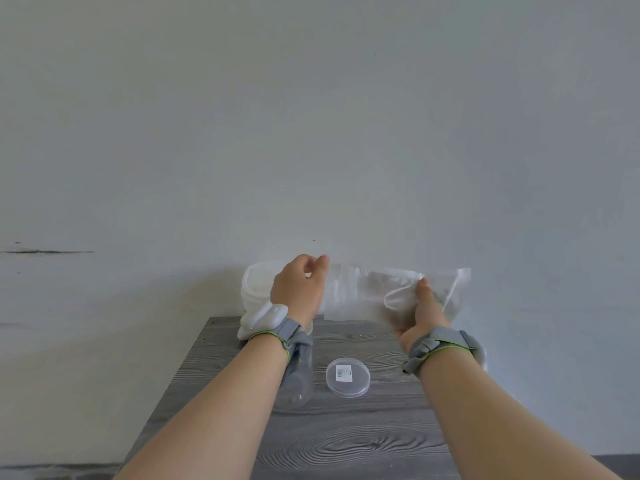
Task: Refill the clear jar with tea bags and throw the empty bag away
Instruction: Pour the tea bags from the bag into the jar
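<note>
Grey wood-grain table [363, 441]: one, filling the near lower part of the view, and its far edge meets the wall.
Forearms: two bare ones reaching forward from the bottom edge.
Grey fabric wristbands with green edging: two, one on the left wrist [289, 332] and one on the right wrist [440, 344].
Clear round plastic lid [348, 376]: one, lying flat on the table between the forearms, with a small label on it, off the jar.
Clear plastic jar [298, 379]: one, on the table just left of the lid, its far end hidden under the left wrist; no tea bags show inside it.
White plastic device [263, 317]: one, strapped on the left wrist.
Left hand [298, 289]: raised above the table, thumb and fingers pinching the bag's left top edge.
Right hand [420, 315]: raised, fingers curled round the bag's middle from below, gripping it.
Thin translucent plastic bag [360, 292]: one, stretched sideways in the air between the two hands, above the far end of the table; darkish shapes show through near the right hand, too blurred to count.
White translucent plastic tub [254, 289]: one, at the table's far left, partly behind the left hand.
Pale grey wall [311, 116]: plain, filling the upper view.
</note>
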`<control>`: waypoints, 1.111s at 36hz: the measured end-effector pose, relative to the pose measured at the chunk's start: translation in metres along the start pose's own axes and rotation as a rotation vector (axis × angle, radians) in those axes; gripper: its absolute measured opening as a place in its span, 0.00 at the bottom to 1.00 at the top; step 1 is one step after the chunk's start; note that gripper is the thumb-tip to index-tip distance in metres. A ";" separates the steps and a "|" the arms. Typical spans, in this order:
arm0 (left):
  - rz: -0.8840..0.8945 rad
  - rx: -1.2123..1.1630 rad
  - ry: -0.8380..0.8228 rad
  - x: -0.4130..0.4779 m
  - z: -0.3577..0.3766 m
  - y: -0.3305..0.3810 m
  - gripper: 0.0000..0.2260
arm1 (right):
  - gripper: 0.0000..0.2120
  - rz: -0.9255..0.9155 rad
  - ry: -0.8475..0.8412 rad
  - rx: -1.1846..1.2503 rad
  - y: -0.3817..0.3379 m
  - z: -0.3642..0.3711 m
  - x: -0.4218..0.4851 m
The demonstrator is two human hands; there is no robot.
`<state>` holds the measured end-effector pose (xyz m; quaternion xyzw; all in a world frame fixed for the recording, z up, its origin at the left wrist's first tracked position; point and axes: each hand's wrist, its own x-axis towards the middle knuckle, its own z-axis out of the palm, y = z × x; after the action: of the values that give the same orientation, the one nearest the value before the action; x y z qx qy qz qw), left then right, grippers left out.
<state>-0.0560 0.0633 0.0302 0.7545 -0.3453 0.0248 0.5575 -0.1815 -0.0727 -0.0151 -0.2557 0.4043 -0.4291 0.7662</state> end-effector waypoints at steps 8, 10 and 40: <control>-0.143 0.321 -0.078 -0.016 -0.032 -0.052 0.33 | 0.25 -0.026 0.018 -0.097 -0.002 0.000 0.001; -0.159 0.305 -0.143 -0.020 -0.031 -0.058 0.39 | 0.26 -0.030 0.003 -0.121 -0.002 0.001 -0.001; -0.063 0.212 -0.534 -0.033 0.012 -0.050 0.42 | 0.40 -0.493 0.022 -0.253 -0.029 0.046 -0.047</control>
<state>-0.0580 0.0763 -0.0292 0.7987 -0.4517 -0.1564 0.3655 -0.1701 -0.0447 0.0503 -0.4354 0.3888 -0.5515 0.5960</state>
